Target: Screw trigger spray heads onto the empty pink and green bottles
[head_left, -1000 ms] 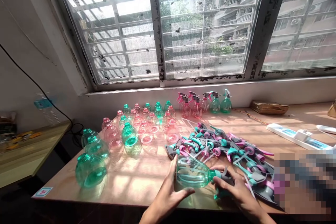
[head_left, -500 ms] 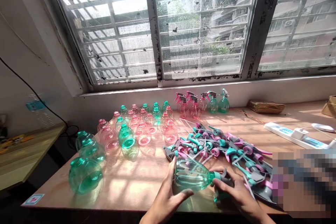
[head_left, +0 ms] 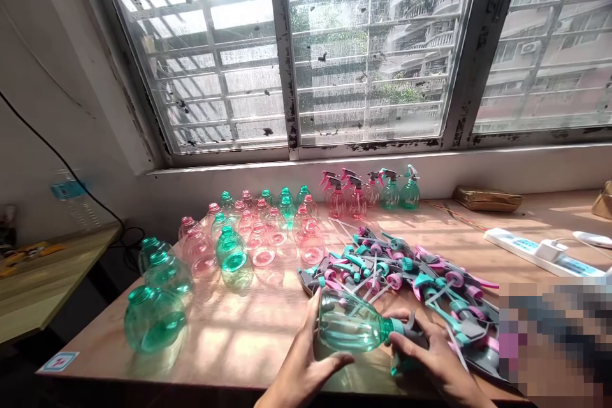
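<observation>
A clear green spray bottle (head_left: 352, 325) lies on its side in the air between my hands, its neck pointing right. My left hand (head_left: 313, 357) cups the bottle's base, thumb stretched along the near side. At the neck, my right hand (head_left: 430, 350) grips the grey and teal trigger spray head (head_left: 404, 331), with thumb and fingers around its collar. The head sits on the bottle's mouth; how tightly cannot be seen. Just beyond the bottle is a heap of loose trigger spray heads (head_left: 406, 264) in pink, teal and grey, with white tubes.
Open green bottles (head_left: 155, 322) and pink bottles (head_left: 262, 245) stand on the left of the wooden table (head_left: 224, 350). Several bottles with spray heads (head_left: 356, 197) stand by the wall. A power strip (head_left: 540, 252) and a brown package (head_left: 488, 199) lie on the right.
Little differs. Both hands keep their hold on the bottle and spray head, with slight finger movement at the collar. The whole view has shifted slightly.
</observation>
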